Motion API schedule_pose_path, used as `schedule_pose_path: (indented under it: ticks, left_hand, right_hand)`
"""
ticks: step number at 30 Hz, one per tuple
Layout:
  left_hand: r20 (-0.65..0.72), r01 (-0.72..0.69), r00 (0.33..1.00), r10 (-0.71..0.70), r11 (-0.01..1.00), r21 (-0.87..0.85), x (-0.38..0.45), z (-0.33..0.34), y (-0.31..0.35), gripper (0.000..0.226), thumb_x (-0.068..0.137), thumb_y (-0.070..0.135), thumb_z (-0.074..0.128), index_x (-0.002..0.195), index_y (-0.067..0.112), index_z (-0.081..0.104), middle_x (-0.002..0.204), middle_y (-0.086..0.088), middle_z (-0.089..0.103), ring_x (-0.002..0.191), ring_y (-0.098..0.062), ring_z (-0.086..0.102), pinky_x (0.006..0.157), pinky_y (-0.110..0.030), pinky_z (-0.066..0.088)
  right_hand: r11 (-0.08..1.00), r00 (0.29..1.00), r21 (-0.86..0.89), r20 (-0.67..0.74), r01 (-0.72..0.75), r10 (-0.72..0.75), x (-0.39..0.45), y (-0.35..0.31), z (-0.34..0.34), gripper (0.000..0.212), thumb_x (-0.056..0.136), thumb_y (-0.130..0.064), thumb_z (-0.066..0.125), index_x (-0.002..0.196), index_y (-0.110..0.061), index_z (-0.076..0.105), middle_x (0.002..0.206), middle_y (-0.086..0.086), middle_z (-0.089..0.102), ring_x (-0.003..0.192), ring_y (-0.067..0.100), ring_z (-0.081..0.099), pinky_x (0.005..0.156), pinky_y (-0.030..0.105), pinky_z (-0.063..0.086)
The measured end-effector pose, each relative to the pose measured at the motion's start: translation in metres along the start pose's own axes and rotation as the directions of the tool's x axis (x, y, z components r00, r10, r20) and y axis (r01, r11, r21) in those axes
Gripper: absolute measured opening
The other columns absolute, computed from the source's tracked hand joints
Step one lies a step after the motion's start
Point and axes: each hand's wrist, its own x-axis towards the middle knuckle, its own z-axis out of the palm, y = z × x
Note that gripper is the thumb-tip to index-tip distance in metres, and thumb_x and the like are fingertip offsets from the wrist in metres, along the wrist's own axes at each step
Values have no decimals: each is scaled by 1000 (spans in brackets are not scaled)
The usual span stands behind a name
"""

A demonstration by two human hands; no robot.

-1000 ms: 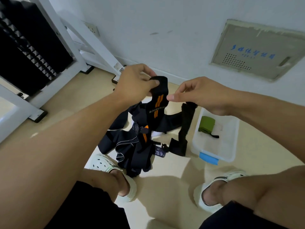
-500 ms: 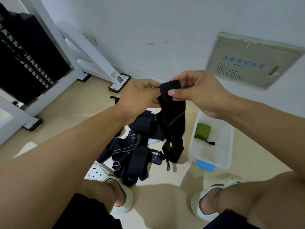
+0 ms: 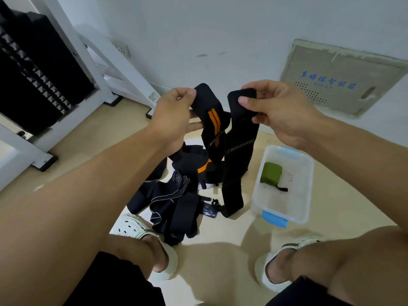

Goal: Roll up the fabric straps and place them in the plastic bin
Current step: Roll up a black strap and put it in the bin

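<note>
Single head-mounted wide-angle view, facing forward and down, close to both hands; edges appear distorted, floor (image 3: 220, 250) below.

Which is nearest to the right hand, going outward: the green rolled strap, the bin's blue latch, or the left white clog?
From the right hand:
1. Green rolled strap, below it, in the plastic bin.
2. Blue latch, on the bin's near end.
3. Left white clog, across the floor.
</note>
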Motion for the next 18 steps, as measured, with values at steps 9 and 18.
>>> schedule_pose_path:
  ticks: [9, 18]
  left_hand:
    - [-118, -106, 982, 148, 946, 306, 14, -11, 5, 17, 109, 23, 42, 94, 27, 49, 91, -12, 51, 76, -24, 54, 55, -32, 57]
    - [105, -134, 988, 110, 956, 262, -4, 5, 8, 14, 109, 31, 48, 99, 22, 52, 77, 2, 61, 62, -16, 59, 54, -32, 51]
  right_hand:
    - [987, 990, 120, 111, -103, 89, -6, -8, 9, 19, 87, -7, 76, 97, -22, 71, 83, -6, 75, 70, 7, 69, 57, 18, 49]
    - [927, 992, 357, -3, -116, 125, -7, -15, 32, 16, 86, 0, 76, 95, -11, 70, 92, 4, 73, 72, 14, 73, 61, 18, 55]
